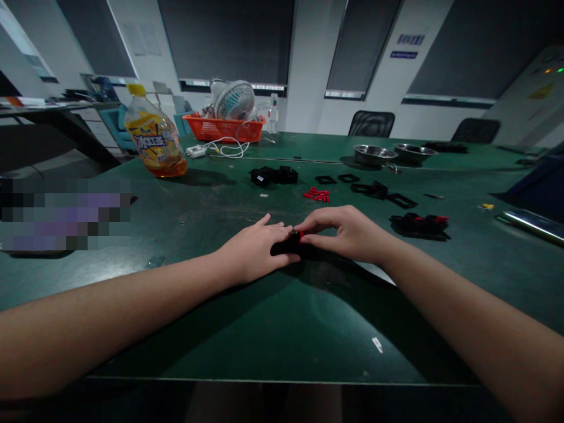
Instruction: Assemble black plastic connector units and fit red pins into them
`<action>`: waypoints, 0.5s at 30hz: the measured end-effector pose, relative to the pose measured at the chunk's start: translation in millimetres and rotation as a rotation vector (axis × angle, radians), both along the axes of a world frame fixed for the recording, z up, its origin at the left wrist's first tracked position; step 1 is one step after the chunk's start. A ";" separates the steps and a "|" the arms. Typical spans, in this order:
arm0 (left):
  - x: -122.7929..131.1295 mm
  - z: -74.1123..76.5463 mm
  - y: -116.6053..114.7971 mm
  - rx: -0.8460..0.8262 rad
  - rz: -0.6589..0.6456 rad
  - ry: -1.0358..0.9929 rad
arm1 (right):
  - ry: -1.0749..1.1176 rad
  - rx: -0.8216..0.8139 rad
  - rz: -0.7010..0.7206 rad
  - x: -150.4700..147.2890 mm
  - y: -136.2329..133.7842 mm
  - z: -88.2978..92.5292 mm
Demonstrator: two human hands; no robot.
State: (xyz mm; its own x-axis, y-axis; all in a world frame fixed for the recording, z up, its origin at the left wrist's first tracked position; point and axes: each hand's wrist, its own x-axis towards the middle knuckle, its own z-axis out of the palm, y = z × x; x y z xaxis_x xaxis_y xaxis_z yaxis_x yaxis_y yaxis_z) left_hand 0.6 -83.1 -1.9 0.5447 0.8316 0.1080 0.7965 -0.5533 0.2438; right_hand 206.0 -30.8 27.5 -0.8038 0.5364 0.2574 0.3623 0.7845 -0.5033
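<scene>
Near the middle of the green table (pixel 247 352), my left hand (pixel 251 252) grips a black plastic part (pixel 285 247) between thumb and fingers. From the other side, my right hand (pixel 348 232) pinches a small red piece (pixel 302 236) against that part. My fingers cover most of both, so how they join is hidden. Just beyond my hands lies a small pile of red pieces (pixel 316 194). A cluster of black parts (pixel 274 175) sits behind it to the left. To the right rest black parts with red pieces on them (pixel 419 226).
Flat black frames (pixel 402 201) lie at the back right, before two metal bowls (pixel 373 155). A bottle (pixel 154 141) stands at left. An orange basket (pixel 224 129) holds a fan (pixel 235 100), with a white cable (pixel 233 148) beside it. A shiny metal object (pixel 531 226) is far right.
</scene>
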 end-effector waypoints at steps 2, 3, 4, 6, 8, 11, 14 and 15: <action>0.0 0.2 0.1 0.001 0.002 0.003 | 0.002 0.001 0.003 0.0 0.2 0.1; 0.0 0.3 0.1 0.000 0.002 0.004 | 0.001 0.000 0.005 0.0 0.3 0.2; 0.0 0.5 0.1 0.000 0.002 0.005 | 0.001 0.001 0.008 0.0 0.3 0.2; 0.0 0.7 0.0 -0.001 0.002 0.006 | 0.001 0.002 0.009 0.1 0.3 0.2; 0.1 0.7 -0.1 -0.001 0.000 0.006 | -0.001 -0.001 0.006 0.2 0.0 0.1; 0.1 0.6 0.0 -0.005 -0.004 0.001 | -0.004 -0.004 0.001 0.2 0.0 -0.4; 0.0 0.3 0.4 -0.006 -0.002 0.003 | 0.000 0.009 0.007 0.1 0.8 -1.3; 0.0 0.2 0.5 -0.005 -0.001 0.004 | 0.001 0.012 0.011 0.0 1.1 -1.5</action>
